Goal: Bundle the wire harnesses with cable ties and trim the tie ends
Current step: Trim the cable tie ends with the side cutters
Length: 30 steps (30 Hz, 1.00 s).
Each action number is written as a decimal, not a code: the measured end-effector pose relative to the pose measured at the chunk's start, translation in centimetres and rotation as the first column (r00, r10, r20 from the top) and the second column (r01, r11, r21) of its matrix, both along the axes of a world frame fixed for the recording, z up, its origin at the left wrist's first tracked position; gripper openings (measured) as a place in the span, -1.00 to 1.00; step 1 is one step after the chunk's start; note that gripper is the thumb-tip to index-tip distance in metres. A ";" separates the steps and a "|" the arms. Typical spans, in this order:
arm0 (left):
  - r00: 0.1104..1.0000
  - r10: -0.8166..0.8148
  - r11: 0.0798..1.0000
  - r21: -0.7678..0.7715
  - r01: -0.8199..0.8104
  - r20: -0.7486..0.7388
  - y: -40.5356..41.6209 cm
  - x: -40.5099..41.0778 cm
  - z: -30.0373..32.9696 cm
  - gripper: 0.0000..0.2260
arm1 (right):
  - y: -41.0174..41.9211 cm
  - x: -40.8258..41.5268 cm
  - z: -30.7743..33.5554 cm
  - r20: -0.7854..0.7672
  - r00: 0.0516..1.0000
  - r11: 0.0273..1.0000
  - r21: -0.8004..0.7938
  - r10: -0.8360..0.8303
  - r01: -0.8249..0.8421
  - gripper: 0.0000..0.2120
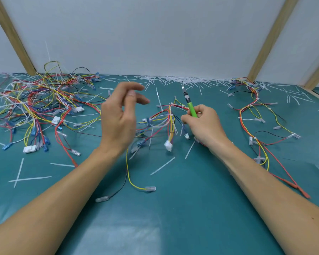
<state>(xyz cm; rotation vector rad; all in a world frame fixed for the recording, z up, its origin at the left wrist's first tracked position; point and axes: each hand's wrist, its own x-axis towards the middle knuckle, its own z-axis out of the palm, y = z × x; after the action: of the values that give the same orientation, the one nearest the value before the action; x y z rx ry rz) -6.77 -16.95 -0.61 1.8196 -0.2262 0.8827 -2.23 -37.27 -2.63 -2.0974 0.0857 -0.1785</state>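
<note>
My left hand (118,115) is raised above the teal mat (173,208) at centre frame, forearm running up from the lower left, palm turned toward me, fingers loosely curved and apart with nothing in them; its fingertips are blurred. My right hand (203,124), forearm coming in from the lower right, is curled around the green handle of a cutter (189,102), whose metal tip points up and slightly left. That same hand also seems to hold the wire harness (166,116) that loops between my hands, its red, yellow and blue wires ending in white connectors hanging just above the mat. Cut tie ends (162,166) lie scattered nearby. A tied harness (254,111) stretches down the right side of the frame, a tangled heap of harnesses (39,103) fills the upper left, and a drift of white tie offcuts (182,80) lines the back wall.
</note>
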 end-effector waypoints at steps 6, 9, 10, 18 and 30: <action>0.967 -0.071 0.964 -0.267 0.003 -0.245 1.1 1.4 -0.5 -0.75 | 1.1 -1.3 -0.2 0.029 0.998 0.991 -0.126 0.055 -0.051 -0.53; 0.917 -0.046 0.993 -0.117 -0.001 -0.395 0.7 1.7 -1.2 -0.72 | 2.3 -1.6 -0.6 0.069 0.993 0.970 -0.231 0.097 -0.079 -0.65; 0.896 0.008 1.000 0.019 0.001 -0.445 0.7 1.7 -1.5 -0.72 | 2.4 -1.5 -0.7 0.066 0.992 0.963 -0.253 0.111 -0.091 -0.72; 0.805 0.070 0.876 0.423 0.232 -0.589 0.2 0.6 -1.4 -0.57 | 1.1 -0.4 -0.3 0.020 0.999 0.999 -0.030 0.040 -0.039 -0.89; 0.715 -0.403 0.724 0.278 0.631 -0.571 -1.1 -0.7 -1.8 -0.74 | -0.2 0.2 0.8 -0.123 0.992 0.993 0.118 0.033 -0.019 -0.74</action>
<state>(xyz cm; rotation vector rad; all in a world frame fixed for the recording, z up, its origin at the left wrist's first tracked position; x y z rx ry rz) -7.44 -18.03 -2.39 2.1709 -0.6570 -0.0708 -2.05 -37.44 -1.84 -1.9910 0.1407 -0.0252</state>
